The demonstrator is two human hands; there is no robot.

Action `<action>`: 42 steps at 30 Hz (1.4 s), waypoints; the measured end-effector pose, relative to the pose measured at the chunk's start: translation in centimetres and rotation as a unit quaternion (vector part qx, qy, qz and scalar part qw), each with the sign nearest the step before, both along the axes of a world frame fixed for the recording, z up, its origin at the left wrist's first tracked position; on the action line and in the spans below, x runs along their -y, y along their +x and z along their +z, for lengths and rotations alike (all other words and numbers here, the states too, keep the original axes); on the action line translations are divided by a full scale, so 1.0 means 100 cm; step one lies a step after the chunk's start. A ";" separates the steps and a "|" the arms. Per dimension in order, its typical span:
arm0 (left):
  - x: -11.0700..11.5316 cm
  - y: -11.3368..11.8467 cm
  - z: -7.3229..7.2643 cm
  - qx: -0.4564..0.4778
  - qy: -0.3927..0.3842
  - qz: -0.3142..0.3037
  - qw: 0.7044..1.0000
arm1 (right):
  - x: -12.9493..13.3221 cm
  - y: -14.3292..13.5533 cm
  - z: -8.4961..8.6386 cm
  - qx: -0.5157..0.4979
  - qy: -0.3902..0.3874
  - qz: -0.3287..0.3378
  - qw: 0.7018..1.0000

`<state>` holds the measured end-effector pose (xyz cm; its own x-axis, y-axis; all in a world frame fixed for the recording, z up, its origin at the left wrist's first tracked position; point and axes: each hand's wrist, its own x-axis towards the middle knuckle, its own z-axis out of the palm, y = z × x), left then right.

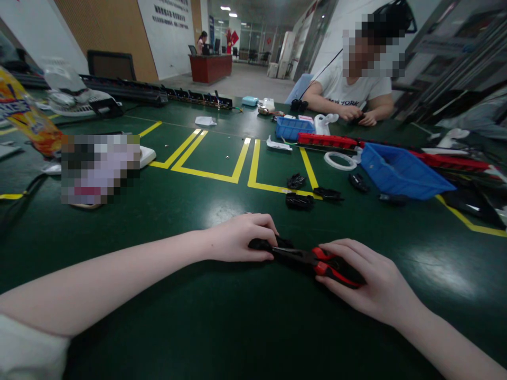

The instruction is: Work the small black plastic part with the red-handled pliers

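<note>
My left hand (247, 237) is closed around a small black part (261, 244) just above the green table (166, 306). My fingers cover much of the part, so its exact kind cannot be made out. In my right hand (368, 274) are red-and-black needle-nose pliers (320, 262), gripped by the handles. Their long dark jaws point left and meet the black part at my left fingertips. Whether the jaws are closed on it is hard to see. Beyond my hands lie several similar black pieces (300, 201) on the table.
A blue bin (404, 171) stands to the right, with a white ring (339, 161) beside it. Farther back are a smaller blue bin (295, 128) and a long red strip (327, 141). At left lie a phone-like object (101, 169) and an orange-yellow bag (31, 116). A person (352, 89) sits opposite.
</note>
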<state>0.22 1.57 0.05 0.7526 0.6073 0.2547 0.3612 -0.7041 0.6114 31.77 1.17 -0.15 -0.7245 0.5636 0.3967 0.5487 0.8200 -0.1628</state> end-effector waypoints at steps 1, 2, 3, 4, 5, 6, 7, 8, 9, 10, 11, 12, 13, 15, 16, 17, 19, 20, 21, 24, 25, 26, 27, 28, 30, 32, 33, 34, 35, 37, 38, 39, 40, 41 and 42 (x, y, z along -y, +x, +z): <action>0.000 0.000 0.000 0.001 0.000 0.001 1.000 | 0.000 0.000 0.000 0.001 0.000 0.000 1.000; 0.000 0.000 0.000 0.002 0.000 0.001 1.000 | 0.000 0.000 0.001 0.002 0.000 0.000 1.000; 0.000 0.000 0.000 0.002 0.000 0.000 1.000 | -0.001 0.001 0.001 0.003 0.001 0.002 1.000; 0.000 0.000 0.000 0.002 0.000 -0.001 1.000 | -0.001 0.001 0.001 0.004 0.001 0.004 1.000; 0.000 0.000 0.000 0.001 -0.001 -0.001 1.000 | -0.002 0.002 0.002 0.005 0.002 0.007 1.000; 0.000 0.000 0.000 0.000 0.000 -0.001 1.000 | -0.002 0.003 0.002 0.006 0.001 0.009 1.000; 0.000 0.000 0.000 -0.001 0.001 0.000 1.000 | -0.002 0.003 0.003 0.007 0.001 0.010 1.000; 0.000 0.000 0.000 -0.002 0.004 0.000 1.000 | -0.002 0.004 0.003 0.009 -0.001 0.010 1.000; 0.000 0.000 0.001 -0.002 0.006 0.000 1.000 | -0.003 0.004 0.003 0.010 -0.003 0.009 1.000; 0.001 0.000 0.001 -0.003 0.009 0.000 1.000 | -0.003 0.005 0.003 0.011 -0.005 0.007 1.000; 0.001 0.000 0.001 -0.003 0.010 -0.001 1.000 | -0.003 0.005 0.003 0.012 -0.007 0.007 1.000; 0.001 0.000 0.001 -0.004 0.011 -0.003 1.000 | -0.003 0.005 0.003 0.013 -0.010 0.008 1.000; 0.001 0.000 0.001 -0.003 0.012 -0.004 1.000 | -0.002 0.005 0.003 0.014 -0.013 0.008 1.000; 0.000 0.000 0.001 -0.003 0.014 -0.005 1.000 | -0.002 0.004 0.003 0.016 -0.019 0.009 1.000; 0.000 0.000 0.000 -0.003 0.014 -0.005 1.000 | -0.002 0.004 0.003 0.017 -0.022 0.009 1.000; 0.000 0.000 0.000 -0.003 0.014 -0.005 1.000 | -0.002 0.004 0.003 0.018 -0.023 0.008 1.000; -0.001 0.000 0.000 -0.004 0.015 -0.005 1.000 | -0.002 0.004 0.003 0.017 -0.023 0.007 1.000; -0.001 0.000 0.000 -0.004 0.016 -0.005 1.000 | -0.002 0.003 0.002 0.017 -0.023 0.006 1.000; -0.001 0.000 -0.001 -0.003 0.017 -0.005 1.000 | -0.002 0.003 0.002 0.016 -0.022 0.005 1.000; 0.000 0.000 -0.001 -0.002 0.020 -0.004 1.000 | -0.002 0.003 0.002 0.014 -0.018 0.006 1.000; 0.000 0.001 -0.001 -0.003 0.020 -0.005 1.000 | -0.002 0.003 0.001 0.014 -0.017 0.006 1.000; 0.000 0.001 -0.001 -0.003 0.020 -0.004 1.000 | -0.002 0.003 0.001 0.013 -0.016 0.007 1.000; 0.001 0.001 -0.001 -0.004 0.020 -0.004 1.000 | -0.002 0.003 0.001 0.014 -0.015 0.008 1.000; 0.001 0.001 -0.001 -0.004 0.021 -0.004 1.000 | -0.002 0.003 0.001 0.015 -0.014 0.008 1.000; 0.001 0.001 -0.001 -0.003 0.022 -0.003 1.000 | -0.002 0.003 0.001 0.017 -0.012 0.007 1.000; 0.000 0.001 -0.002 -0.004 0.024 -0.003 1.000 | -0.002 0.002 0.001 0.017 -0.011 0.007 1.000; 0.000 0.001 -0.002 -0.005 0.024 -0.004 1.000 | -0.002 0.002 0.001 0.017 -0.012 0.007 1.000; 0.000 0.000 -0.002 -0.006 0.024 -0.004 1.000 | -0.002 0.002 0.000 0.017 -0.011 0.009 1.000; 0.000 0.000 -0.002 -0.006 0.024 -0.005 1.000 | -0.003 0.002 0.000 0.017 -0.010 0.010 1.000; -0.001 0.000 -0.002 -0.008 0.024 -0.005 1.000 | -0.003 0.003 0.000 0.020 0.001 0.013 1.000; -0.001 0.000 -0.002 -0.008 0.023 -0.005 1.000 | -0.004 0.003 0.000 0.022 0.011 0.014 1.000; -0.001 0.000 -0.002 -0.009 0.022 -0.005 1.000 | -0.004 0.005 0.001 0.025 0.025 0.014 0.999; -0.001 0.000 -0.002 -0.011 0.021 -0.005 1.000 | -0.005 0.006 0.001 0.027 0.038 0.014 0.999; -0.001 -0.001 -0.002 -0.012 0.020 -0.004 1.000 | -0.005 0.008 0.002 0.029 0.050 0.013 0.998; 0.000 -0.001 -0.001 -0.013 0.019 -0.004 1.000 | -0.006 0.009 0.002 0.030 0.060 0.012 0.998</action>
